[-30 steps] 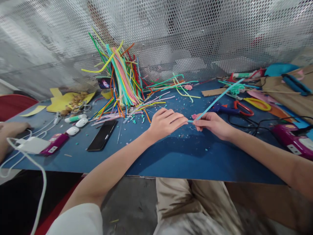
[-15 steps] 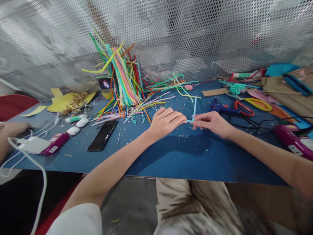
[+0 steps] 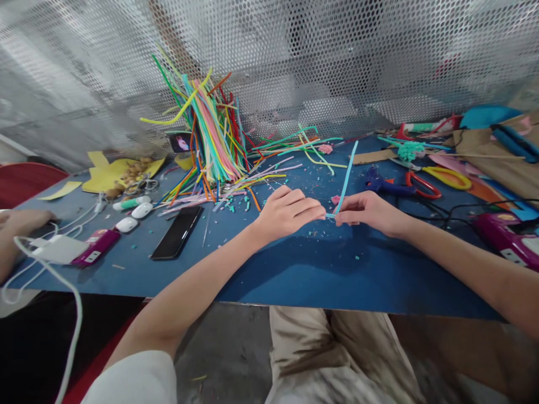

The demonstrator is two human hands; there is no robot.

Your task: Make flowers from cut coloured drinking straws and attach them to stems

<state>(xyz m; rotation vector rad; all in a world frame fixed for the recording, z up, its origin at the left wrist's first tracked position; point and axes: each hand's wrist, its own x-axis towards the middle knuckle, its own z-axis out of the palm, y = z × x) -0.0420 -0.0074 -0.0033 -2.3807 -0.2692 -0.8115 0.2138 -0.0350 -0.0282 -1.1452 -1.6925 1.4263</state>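
Note:
A light blue pipe cleaner (image 3: 347, 175) stretches between my hands, bent so that one long end sticks up beside my right fingers. My left hand (image 3: 290, 212) is closed over its other end, palm down, and hides what lies beneath the fingers. With thumb and forefinger, my right hand (image 3: 362, 210) pinches the pipe cleaner near the bend. Just behind these fingertips shows a small pink piece (image 3: 336, 199); whether it touches the pipe cleaner I cannot tell. Tiny teal clippings are scattered on the blue table (image 3: 295, 275) around and below both hands.
A large upright bundle of coloured pipe cleaners (image 3: 214, 134) stands behind on the left. A black phone (image 3: 177, 233) lies left of my forearm. To the right are a blue glue gun (image 3: 385, 184), scissors (image 3: 447, 177) and a purple power strip (image 3: 505, 233). Another person's hand (image 3: 25, 224) rests far left.
The upright end of the blue pipe cleaner now leans right and shows longer. My right hand has shifted very slightly right; the left hand stays nearly in place.

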